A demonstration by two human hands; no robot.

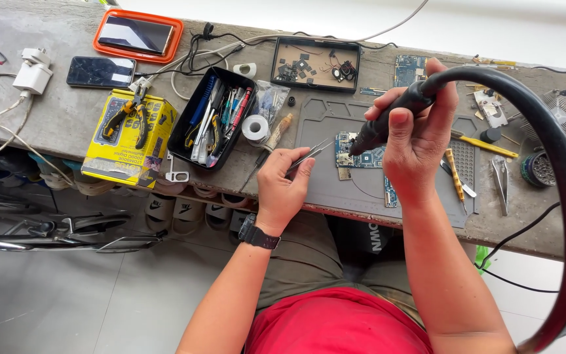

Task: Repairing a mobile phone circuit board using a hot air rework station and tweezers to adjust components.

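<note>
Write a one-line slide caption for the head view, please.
Left hand holds tweezers, right hand a hot-air wand, over a circuit board.

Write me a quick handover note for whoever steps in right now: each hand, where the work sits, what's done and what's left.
Left hand: holds tweezers, tips at the small circuit board.
Right hand: grips the hot-air handle on its thick black hose, nozzle aimed down at the same board.
The board lies on the grey work mat at the bench's front edge. A second small board lies just beside it.
Done: cannot tell from here.
Left: heating seems underway; tweezers poised, nothing visibly lifted yet.
</note>
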